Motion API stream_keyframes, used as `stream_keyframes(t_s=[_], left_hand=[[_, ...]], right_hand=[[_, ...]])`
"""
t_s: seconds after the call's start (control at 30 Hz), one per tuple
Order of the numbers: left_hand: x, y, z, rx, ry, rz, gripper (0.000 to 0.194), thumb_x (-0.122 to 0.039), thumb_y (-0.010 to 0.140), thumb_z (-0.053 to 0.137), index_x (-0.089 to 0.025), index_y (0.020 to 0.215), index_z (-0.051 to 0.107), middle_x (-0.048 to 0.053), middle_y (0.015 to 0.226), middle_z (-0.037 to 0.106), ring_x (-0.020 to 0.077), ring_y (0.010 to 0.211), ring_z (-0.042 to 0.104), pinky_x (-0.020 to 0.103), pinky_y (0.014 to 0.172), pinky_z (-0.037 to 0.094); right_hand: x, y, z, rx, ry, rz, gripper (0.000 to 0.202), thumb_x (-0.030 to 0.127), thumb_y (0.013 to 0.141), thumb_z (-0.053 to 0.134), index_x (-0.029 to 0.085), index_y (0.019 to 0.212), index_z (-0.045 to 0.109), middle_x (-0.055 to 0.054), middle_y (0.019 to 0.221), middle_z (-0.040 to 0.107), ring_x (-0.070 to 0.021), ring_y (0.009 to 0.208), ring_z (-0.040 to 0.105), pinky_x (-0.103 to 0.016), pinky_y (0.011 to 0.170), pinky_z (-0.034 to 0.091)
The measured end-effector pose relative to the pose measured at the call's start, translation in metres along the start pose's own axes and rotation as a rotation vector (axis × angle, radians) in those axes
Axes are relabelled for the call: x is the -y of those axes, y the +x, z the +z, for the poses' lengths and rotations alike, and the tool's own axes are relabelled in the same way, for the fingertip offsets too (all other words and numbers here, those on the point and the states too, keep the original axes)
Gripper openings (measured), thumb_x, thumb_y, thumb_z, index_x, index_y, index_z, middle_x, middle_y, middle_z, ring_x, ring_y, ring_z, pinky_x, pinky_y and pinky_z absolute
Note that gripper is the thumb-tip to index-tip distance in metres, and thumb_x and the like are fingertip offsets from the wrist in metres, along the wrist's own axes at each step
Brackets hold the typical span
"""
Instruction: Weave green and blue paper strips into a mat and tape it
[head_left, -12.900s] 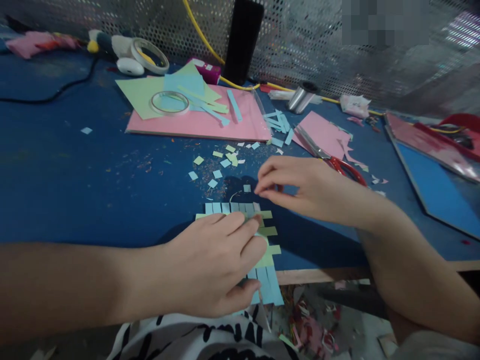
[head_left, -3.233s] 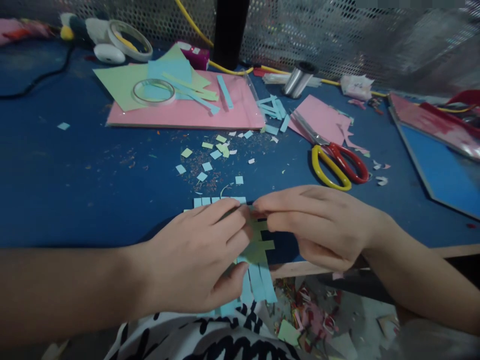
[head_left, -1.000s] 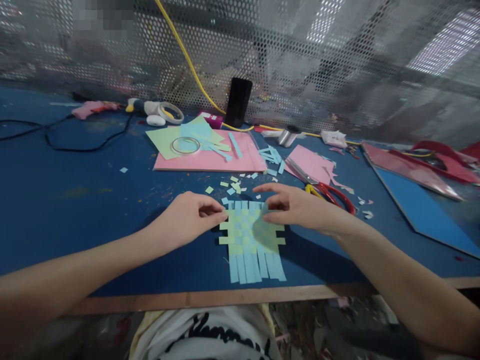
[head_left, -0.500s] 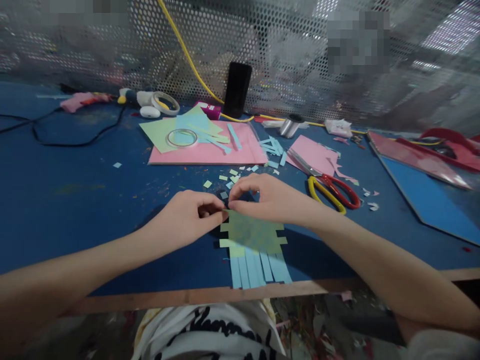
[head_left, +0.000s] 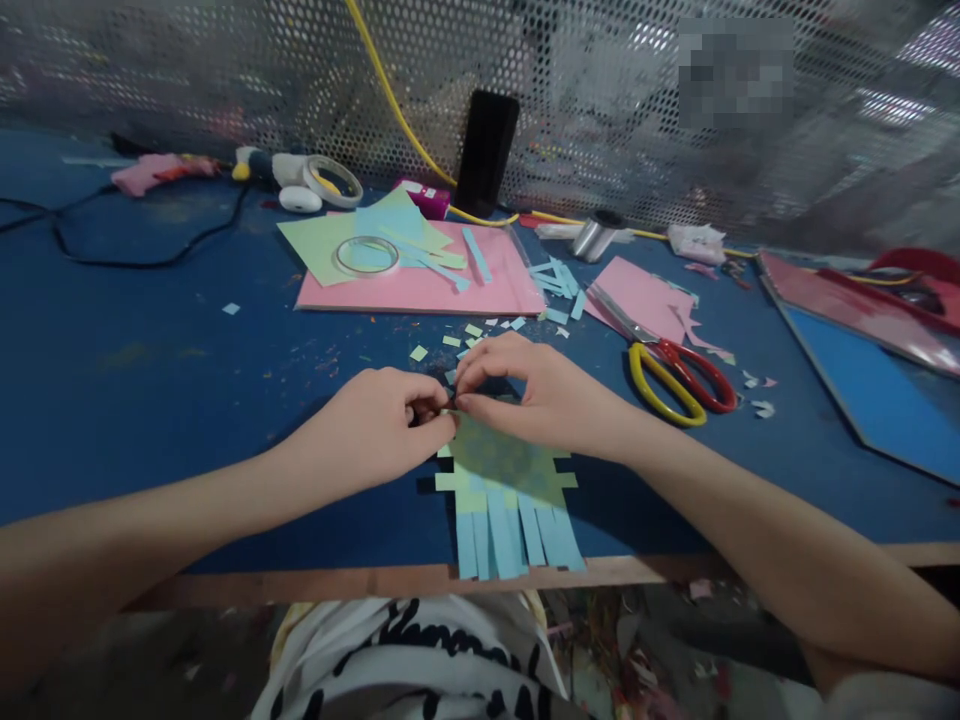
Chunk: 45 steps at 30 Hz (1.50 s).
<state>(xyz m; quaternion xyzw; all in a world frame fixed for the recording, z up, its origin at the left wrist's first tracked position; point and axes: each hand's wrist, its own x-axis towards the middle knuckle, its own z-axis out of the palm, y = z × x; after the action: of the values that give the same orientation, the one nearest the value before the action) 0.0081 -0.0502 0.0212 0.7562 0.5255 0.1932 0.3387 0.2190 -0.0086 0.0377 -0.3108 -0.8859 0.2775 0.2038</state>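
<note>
A woven piece of green and light-blue paper (head_left: 517,490) lies near the table's front edge, its blue strips hanging loose toward me and green tabs sticking out at both sides. My left hand (head_left: 386,415) pinches its far left corner between thumb and fingers. Curled over the same corner, my right hand (head_left: 521,385) has its thumb and fingertips together, almost touching the left fingertips. The exact edge between the fingers is partly hidden. Small green paper scraps (head_left: 418,353) lie just beyond my hands.
Scissors (head_left: 667,370) with red and yellow handles lie right of my hands. Behind are a pink pad (head_left: 420,295), a clear tape roll (head_left: 367,256), blue paper strips (head_left: 555,278), a wire spool (head_left: 596,237) and a leaning phone (head_left: 487,150). A blue board (head_left: 870,380) lies far right.
The view has shifted slightly. Both hands stay at the far left corner of the woven paper, fingertips moving only a little; the loose blue strips lie slightly differently.
</note>
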Motion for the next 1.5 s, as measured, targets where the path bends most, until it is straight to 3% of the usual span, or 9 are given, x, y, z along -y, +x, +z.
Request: stream_keyframes(t_s=[0.17,0.3,0.43,0.57,0.73,0.93,1.1,1.5], left_hand=[[0.003,0.001,0.001,-0.007,-0.054,-0.020,0.027,-0.037,0.086,0.059,-0.021,0.065,0.066,-0.005,0.050,0.051,0.0109,0.047,0.039,0.027,0.049,0.026],[0.006,0.001,0.003,-0.053,-0.136,0.002,0.021,-0.033,0.086,0.062,-0.020,0.076,0.075,-0.004,0.060,0.061,0.0117,0.056,0.050,0.025,0.053,0.033],[0.008,-0.003,0.004,-0.090,-0.159,0.002,0.017,-0.028,0.086,0.062,-0.021,0.079,0.076,-0.006,0.057,0.052,0.0102,0.055,0.045,0.024,0.053,0.032],[0.008,-0.004,0.004,-0.099,-0.088,0.038,0.016,-0.024,0.087,0.062,-0.021,0.077,0.074,-0.008,0.054,0.044,0.0085,0.052,0.040,0.024,0.051,0.029],[0.008,-0.003,0.005,-0.105,-0.033,0.069,0.017,-0.024,0.088,0.062,-0.021,0.075,0.072,-0.007,0.055,0.046,0.0087,0.052,0.040,0.025,0.051,0.028],[0.004,-0.004,0.003,-0.109,-0.073,0.058,0.017,-0.021,0.087,0.062,-0.020,0.072,0.070,-0.007,0.054,0.042,0.0081,0.051,0.038,0.024,0.051,0.027],[0.003,-0.004,0.002,-0.111,-0.073,0.058,0.019,-0.019,0.086,0.062,-0.019,0.067,0.063,-0.008,0.054,0.038,0.0068,0.051,0.036,0.023,0.050,0.027],[0.007,-0.001,0.000,-0.063,-0.107,0.030,0.021,-0.028,0.090,0.059,-0.021,0.077,0.074,-0.008,0.051,0.043,0.0082,0.050,0.039,0.022,0.047,0.028]], right_hand=[[0.001,-0.001,-0.001,-0.022,-0.048,-0.071,0.010,0.025,0.095,0.066,0.020,0.088,0.073,-0.008,0.105,0.074,-0.0240,0.109,0.066,-0.043,0.100,0.046],[0.008,-0.006,-0.005,-0.147,-0.071,-0.087,0.015,0.026,0.100,0.060,0.021,0.106,0.073,-0.009,0.119,0.069,-0.0244,0.119,0.062,-0.043,0.105,0.045],[0.012,-0.014,-0.003,-0.171,-0.285,-0.114,0.017,0.027,0.095,0.067,0.023,0.110,0.073,-0.009,0.113,0.067,-0.0286,0.117,0.057,-0.049,0.105,0.044],[0.007,-0.019,0.008,-0.217,-0.497,-0.160,0.028,0.025,0.092,0.070,0.022,0.120,0.070,-0.013,0.119,0.064,-0.0341,0.118,0.049,-0.054,0.100,0.044],[0.007,-0.021,0.014,-0.227,-0.580,-0.157,0.014,0.022,0.093,0.069,0.025,0.106,0.071,-0.010,0.119,0.063,-0.0368,0.124,0.047,-0.054,0.097,0.043],[0.006,-0.020,0.016,-0.249,-0.518,-0.139,0.003,0.024,0.092,0.071,0.024,0.096,0.072,-0.009,0.112,0.066,-0.0351,0.120,0.049,-0.052,0.096,0.042],[0.002,-0.019,0.018,-0.248,-0.477,-0.144,0.003,0.024,0.092,0.072,0.023,0.094,0.075,-0.009,0.113,0.068,-0.0334,0.117,0.049,-0.052,0.096,0.041],[-0.001,-0.017,0.013,-0.288,-0.514,-0.269,0.017,0.022,0.097,0.069,0.027,0.087,0.082,-0.003,0.105,0.077,-0.0328,0.117,0.054,-0.054,0.097,0.044]])
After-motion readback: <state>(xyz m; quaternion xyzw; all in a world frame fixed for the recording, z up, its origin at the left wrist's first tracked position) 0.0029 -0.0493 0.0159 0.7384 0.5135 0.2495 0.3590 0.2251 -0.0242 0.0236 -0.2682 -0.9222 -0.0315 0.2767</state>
